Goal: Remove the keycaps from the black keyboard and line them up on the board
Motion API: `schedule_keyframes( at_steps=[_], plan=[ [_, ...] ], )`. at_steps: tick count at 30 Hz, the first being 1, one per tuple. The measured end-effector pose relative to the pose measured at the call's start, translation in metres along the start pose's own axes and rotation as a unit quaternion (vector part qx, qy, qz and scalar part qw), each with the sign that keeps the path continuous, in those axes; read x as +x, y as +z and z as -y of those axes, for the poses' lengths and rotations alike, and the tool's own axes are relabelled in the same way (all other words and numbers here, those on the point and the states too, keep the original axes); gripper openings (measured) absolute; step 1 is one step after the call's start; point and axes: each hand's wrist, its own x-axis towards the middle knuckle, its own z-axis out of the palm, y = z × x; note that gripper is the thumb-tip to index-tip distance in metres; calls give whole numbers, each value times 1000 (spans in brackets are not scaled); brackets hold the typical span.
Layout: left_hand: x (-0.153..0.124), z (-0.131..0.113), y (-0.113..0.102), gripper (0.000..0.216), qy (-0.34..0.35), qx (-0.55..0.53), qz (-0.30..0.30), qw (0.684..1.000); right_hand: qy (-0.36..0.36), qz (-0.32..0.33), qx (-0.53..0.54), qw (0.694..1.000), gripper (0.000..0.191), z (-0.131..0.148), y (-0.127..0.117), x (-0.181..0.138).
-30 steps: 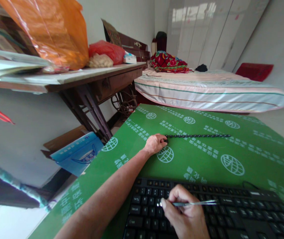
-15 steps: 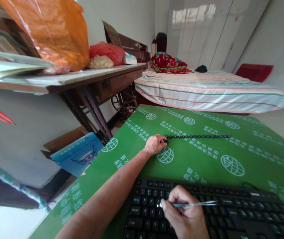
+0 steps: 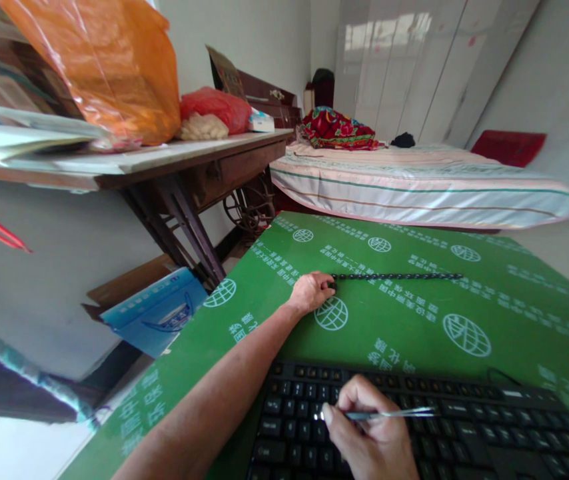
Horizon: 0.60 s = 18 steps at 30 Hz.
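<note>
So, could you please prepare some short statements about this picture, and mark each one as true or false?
1. The right hand holds a thin silver metal tool over the wide black plastic keyboard. True.
2. The left hand is also over the keyboard. False: it is at the left end of the narrow dark bumpy strip.
3. The strip lies on the green printed board, farther from the person than the keyboard. True.
4. The large orange plastic bag is on the striped bed. False: it is on the white-topped brown table at the left.
</note>
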Motion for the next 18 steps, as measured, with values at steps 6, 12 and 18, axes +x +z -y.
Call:
schedule_keyframes(
  at_steps=[6,12,18],
  plan=[
    [-1,-1,-1,25,-2,-1,0,1000,19,8,9,1000,31,7,0,1],
    [-2,0,-1,22,3,-1,-5,1000,7,-10,12,1000,31,2,5,3],
    [-3,0,-1,20,4,2,-11,1000,-10,-16,17,1000,30,0,7,3]
  ],
)
